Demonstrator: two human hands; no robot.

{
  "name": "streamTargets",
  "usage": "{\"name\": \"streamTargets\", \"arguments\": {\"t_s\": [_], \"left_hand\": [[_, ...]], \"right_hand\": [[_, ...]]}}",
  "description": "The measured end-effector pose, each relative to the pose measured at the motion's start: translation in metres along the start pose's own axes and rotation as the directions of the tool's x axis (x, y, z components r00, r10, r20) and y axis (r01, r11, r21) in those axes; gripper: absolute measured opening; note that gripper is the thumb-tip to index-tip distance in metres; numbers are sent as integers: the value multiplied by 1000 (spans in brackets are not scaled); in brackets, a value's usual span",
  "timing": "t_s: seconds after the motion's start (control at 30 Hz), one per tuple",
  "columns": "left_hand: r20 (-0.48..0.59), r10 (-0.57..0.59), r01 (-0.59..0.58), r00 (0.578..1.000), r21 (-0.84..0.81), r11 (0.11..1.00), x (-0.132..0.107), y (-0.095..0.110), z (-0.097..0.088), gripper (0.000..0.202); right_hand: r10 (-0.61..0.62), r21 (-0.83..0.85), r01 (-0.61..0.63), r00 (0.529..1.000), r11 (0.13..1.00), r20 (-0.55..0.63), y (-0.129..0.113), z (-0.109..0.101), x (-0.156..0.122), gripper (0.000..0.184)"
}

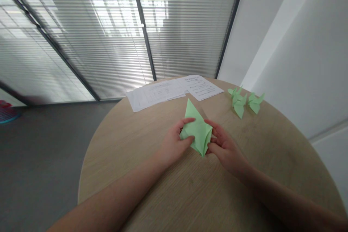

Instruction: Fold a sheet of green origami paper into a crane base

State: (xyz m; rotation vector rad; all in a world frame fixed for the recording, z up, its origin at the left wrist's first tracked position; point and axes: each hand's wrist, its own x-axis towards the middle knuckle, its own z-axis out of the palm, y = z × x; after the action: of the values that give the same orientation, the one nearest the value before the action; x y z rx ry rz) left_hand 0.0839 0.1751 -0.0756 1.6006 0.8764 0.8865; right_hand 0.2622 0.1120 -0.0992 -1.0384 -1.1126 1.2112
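Observation:
A piece of folded light green paper (pixel 199 129), roughly diamond-shaped with a long point at the top, is held between both hands over the table. My left hand (pixel 178 138) grips its left side, with the thumb and index finger lying across the front face. On the right edge, the fingers and thumb of my right hand (pixel 221 145) pinch the paper where its folded layers stand slightly apart. The lower tip of the paper points down toward me. Some fingers of both hands are hidden behind the paper.
Several finished-looking green origami cranes (pixel 239 104) sit at the table's right rear. Printed white sheets (pixel 160 93) lie along the far edge of the round wooden table (pixel 114 152). Blinds and glass stand behind, a white wall to the right. A red and blue basket (pixel 7 111) is on the floor at left.

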Motion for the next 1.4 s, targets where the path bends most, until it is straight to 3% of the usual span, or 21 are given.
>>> {"name": "streamTargets", "arguments": {"t_s": [0.23,0.43,0.67,0.93,1.2,1.4], "left_hand": [[163,0,13,987,-82,997,-2,-3,1,67],[239,1,48,971,-198,979,-2,-6,1,81],[296,-19,102,955,-268,958,2,-9,-3,89],[355,11,92,935,-270,958,1,-9,-8,83],[350,44,90,936,-357,930,5,-10,-10,66],[405,89,78,910,-377,923,4,-9,-9,65]], "right_hand": [[22,-8,-22,998,1000,-63,5,-5,5,57],[-63,-53,60,997,997,-46,3,-7,5,49],[-204,-147,197,978,969,-34,1,-11,4,24],[-105,-12,106,994,994,32,-2,-16,4,22],[-116,87,110,991,990,69,-8,-19,3,24],[-117,101,109,991,989,71,-12,-20,4,26]]}}
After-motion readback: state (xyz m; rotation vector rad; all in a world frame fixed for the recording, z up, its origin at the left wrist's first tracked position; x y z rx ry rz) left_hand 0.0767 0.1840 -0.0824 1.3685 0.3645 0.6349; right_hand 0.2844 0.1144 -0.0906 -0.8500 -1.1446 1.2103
